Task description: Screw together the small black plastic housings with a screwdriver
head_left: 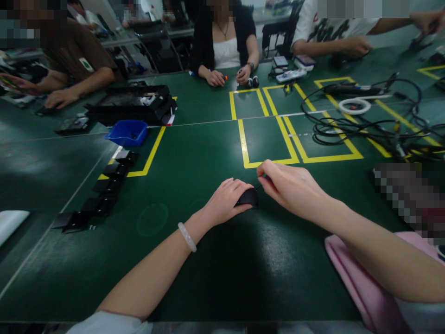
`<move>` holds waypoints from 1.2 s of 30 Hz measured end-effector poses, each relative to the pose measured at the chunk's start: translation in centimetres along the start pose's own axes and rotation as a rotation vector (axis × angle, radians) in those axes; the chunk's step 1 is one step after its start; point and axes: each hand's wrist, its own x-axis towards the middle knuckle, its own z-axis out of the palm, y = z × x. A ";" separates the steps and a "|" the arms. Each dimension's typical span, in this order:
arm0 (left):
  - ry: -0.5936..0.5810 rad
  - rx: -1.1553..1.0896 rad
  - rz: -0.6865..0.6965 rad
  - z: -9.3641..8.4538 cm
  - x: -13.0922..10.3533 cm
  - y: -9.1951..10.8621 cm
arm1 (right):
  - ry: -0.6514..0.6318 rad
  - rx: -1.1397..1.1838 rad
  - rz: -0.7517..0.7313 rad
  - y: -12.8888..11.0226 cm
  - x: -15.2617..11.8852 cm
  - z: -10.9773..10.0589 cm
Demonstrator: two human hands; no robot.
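My left hand (pixel 230 200) is closed round a small black rounded piece (pixel 249 198) against the green table, thumb on its near side and fingers over the far side. To its right, my right hand (pixel 285 185) is pinched. A thin dark stick or wire (pixel 258 187) runs from its fingertips to the right end of the black piece; most of it is hidden, so its kind does not show. A pale bracelet (pixel 187 237) is on my left wrist.
A row of black parts (pixel 102 188) and a blue bin (pixel 127 133) lie left, before a black tray (pixel 132 104). Black cables (pixel 333 132) and a white ring (pixel 354 106) lie right. Pink cloth (pixel 368 278) is under my right forearm. Several people sit across the table.
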 end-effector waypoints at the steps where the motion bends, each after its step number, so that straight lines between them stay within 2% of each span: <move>1: 0.004 0.002 0.000 0.0 0.0 0.0 | -0.005 0.005 0.002 0.0 0.0 0.0; 9: 0.003 -0.001 0.001 0.1 0.0 0.0 | -0.059 -0.005 0.083 0.4 0.3 0.0; 24: -0.010 -0.001 0.000 -0.2 0.0 0.1 | -0.006 0.026 0.077 1.2 0.4 0.4; 32: -0.002 -0.011 -0.005 -0.2 0.0 0.2 | -0.014 0.090 0.086 1.5 0.5 0.2; 36: -0.002 -0.012 -0.002 -0.1 0.0 0.1 | -0.020 0.101 0.045 1.6 0.5 0.1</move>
